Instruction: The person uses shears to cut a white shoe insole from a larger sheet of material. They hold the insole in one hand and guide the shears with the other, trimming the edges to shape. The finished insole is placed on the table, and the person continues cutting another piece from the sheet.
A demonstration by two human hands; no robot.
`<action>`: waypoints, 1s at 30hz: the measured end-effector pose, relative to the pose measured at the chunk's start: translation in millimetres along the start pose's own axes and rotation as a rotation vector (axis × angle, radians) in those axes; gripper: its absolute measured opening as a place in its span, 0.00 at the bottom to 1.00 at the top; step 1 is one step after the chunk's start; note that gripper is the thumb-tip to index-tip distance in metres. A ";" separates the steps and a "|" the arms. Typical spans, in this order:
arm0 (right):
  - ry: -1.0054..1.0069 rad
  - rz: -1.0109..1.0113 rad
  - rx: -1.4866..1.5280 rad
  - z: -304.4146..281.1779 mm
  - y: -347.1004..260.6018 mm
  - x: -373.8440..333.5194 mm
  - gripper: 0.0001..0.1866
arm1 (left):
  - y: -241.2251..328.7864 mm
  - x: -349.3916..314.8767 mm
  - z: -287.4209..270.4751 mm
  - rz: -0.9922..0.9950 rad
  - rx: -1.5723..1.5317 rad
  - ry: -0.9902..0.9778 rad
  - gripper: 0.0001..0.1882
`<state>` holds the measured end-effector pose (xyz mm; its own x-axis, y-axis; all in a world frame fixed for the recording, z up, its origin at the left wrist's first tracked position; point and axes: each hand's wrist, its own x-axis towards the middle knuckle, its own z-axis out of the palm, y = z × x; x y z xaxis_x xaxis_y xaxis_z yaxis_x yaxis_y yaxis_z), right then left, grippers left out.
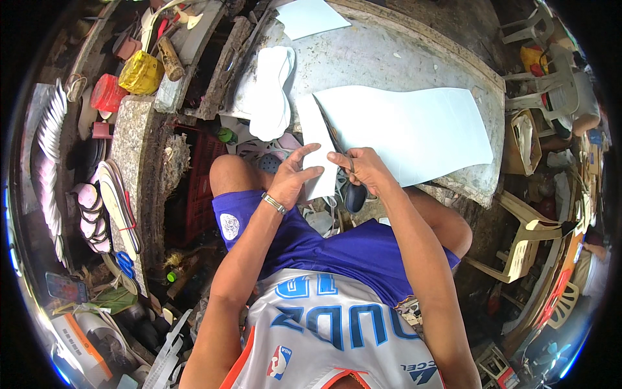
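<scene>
My left hand (pixel 299 174) grips a narrow white strip (pixel 313 123) at the near edge of the worktable, thumb and fingers closed on it. In my right hand (pixel 363 170) is a pair of scissors (pixel 329 124), its dark blades pointing away from me between the strip and a large white sheet (pixel 408 129). That sheet spreads to the right over the table, its left edge against the blades. Left of the strip lies a stack of white sole-shaped pieces (pixel 271 91). The scissors' handles are mostly hidden by my fingers.
The worn worktable (pixel 363 58) carries another white sheet (pixel 310 18) at its far side. A red crate (pixel 201 172) stands to the left, near a bench with tied soles (pixel 118 206) and blue-handled scissors (pixel 126 264). Plastic chairs (pixel 518 236) stand at the right.
</scene>
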<state>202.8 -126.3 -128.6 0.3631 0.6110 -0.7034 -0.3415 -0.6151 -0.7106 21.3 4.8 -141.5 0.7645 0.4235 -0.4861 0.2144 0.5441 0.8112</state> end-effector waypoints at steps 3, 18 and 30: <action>-0.006 0.016 -0.035 0.5 -2.2 0.1 0.35 | 3.2 -2.6 2.5 -0.029 -0.058 0.021 0.34; -0.083 0.025 0.264 25.7 -1.5 3.0 0.41 | 13.3 -7.9 0.8 -0.081 -0.084 0.011 0.35; -0.098 -0.021 0.409 33.8 9.0 0.1 0.37 | 16.1 -22.9 -7.1 -0.060 -0.136 -0.068 0.34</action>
<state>170.5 -114.9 -135.6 0.2968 0.6780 -0.6725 -0.6580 -0.3652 -0.6585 3.0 9.0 -119.6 0.7933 0.3398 -0.5052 0.1802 0.6615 0.7280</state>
